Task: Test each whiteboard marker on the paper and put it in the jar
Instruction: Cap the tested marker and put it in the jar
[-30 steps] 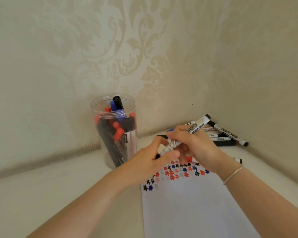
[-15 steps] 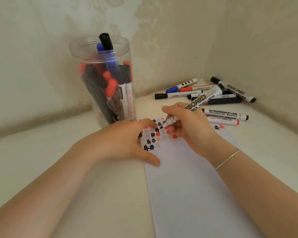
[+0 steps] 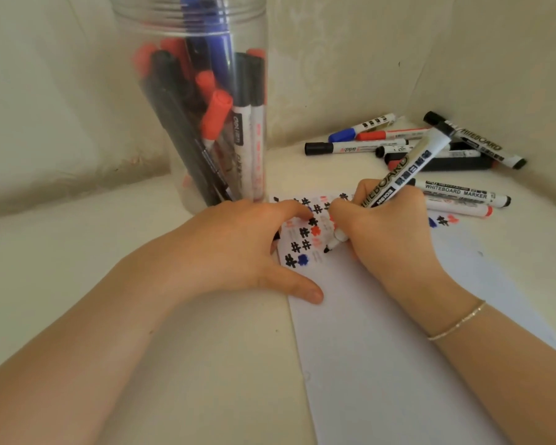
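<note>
My right hand (image 3: pixel 387 234) grips an uncapped black whiteboard marker (image 3: pixel 410 163), and its black tip touches the white paper (image 3: pixel 382 348) just below rows of black, red and blue test marks. My left hand (image 3: pixel 231 248) rests on the paper's left edge with the thumb flat and the fingers curled; a small black piece, apparently the marker's cap (image 3: pixel 275 236), shows under the palm. The clear plastic jar (image 3: pixel 161 30) stands just behind my left hand and holds several black, red and blue markers.
Several loose capped markers (image 3: pixel 353 148) lie in a pile at the back right, in the corner where two patterned walls meet. Two more markers (image 3: pixel 463 192) lie beside the paper's top right corner. The surface is cream-coloured.
The cap came off the marker as my hands separated. My right hand brought the tip down to the paper, my left hand settled on the paper's edge, and the view moved closer and lower.
</note>
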`<control>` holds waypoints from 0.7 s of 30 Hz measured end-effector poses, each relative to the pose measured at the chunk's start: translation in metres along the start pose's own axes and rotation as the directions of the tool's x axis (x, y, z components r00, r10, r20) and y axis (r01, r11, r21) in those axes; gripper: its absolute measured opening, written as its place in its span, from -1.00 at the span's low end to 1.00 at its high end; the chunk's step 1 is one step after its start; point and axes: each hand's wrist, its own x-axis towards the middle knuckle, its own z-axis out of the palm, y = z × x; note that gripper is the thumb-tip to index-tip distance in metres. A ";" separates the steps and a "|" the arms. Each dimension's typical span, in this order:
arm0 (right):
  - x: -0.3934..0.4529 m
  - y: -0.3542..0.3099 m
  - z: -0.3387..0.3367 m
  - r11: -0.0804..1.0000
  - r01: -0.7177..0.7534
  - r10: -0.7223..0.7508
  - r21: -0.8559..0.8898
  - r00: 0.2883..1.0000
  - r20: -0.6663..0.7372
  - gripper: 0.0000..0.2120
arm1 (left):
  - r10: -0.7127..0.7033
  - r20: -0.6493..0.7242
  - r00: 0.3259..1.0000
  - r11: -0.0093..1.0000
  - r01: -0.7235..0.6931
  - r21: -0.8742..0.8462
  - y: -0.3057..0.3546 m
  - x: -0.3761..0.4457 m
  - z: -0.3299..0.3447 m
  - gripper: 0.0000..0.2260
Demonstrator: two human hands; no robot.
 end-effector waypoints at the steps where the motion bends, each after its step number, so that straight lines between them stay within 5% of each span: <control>1: 0.000 0.000 0.001 1.000 0.020 -0.020 -0.020 1.000 0.001 -0.79 | 0.000 0.001 1.000 1.000 0.000 -0.001 0.000 0.000 0.000 -0.07; 21: -0.002 -0.004 -0.001 1.000 0.021 -0.021 -0.013 0.999 0.024 -0.83 | -0.015 0.000 1.000 1.000 0.015 0.012 -0.001 0.001 0.000 -0.11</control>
